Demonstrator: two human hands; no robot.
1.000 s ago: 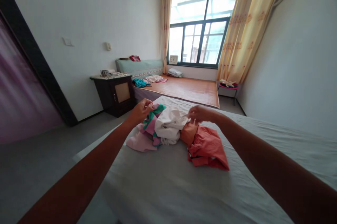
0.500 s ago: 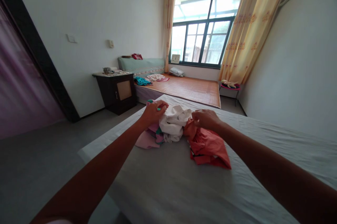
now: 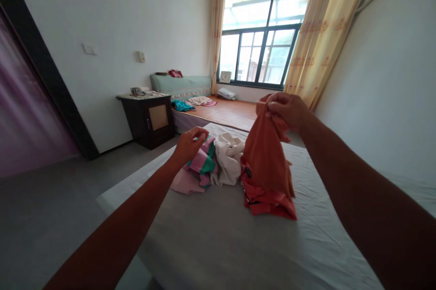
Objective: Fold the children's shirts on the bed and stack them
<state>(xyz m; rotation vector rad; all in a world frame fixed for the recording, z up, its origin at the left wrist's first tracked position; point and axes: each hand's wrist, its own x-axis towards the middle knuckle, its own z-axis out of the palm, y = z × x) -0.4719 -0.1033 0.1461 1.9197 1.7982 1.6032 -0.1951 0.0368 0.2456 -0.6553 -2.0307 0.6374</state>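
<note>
My right hand (image 3: 288,109) is closed in a pinch on an orange-red garment (image 3: 264,158) and holds its upper part above the bed. The garment hangs in folds, and its lower end rests on the sheet. On the other side, my left hand (image 3: 191,145) is closed at the top of a pink and green garment (image 3: 204,162), which rises to the fingertips. A crumpled white garment (image 3: 229,158) lies between the two, touched by neither hand. A paler pink cloth (image 3: 187,182) spreads at the lower left of the pile.
The pile lies on a bed with a pale sheet (image 3: 204,235). Beyond it stand a dark bedside cabinet (image 3: 148,122) and a second bed with a woven mat (image 3: 235,112), bearing teal cloth (image 3: 183,105) and a patterned cloth. Yellow curtains (image 3: 316,40) flank the window.
My right hand has risen, lifting the orange-red garment upward. My left hand has shifted slightly left and down, off the white garment, which has settled lower, baring more of the pink and green one.
</note>
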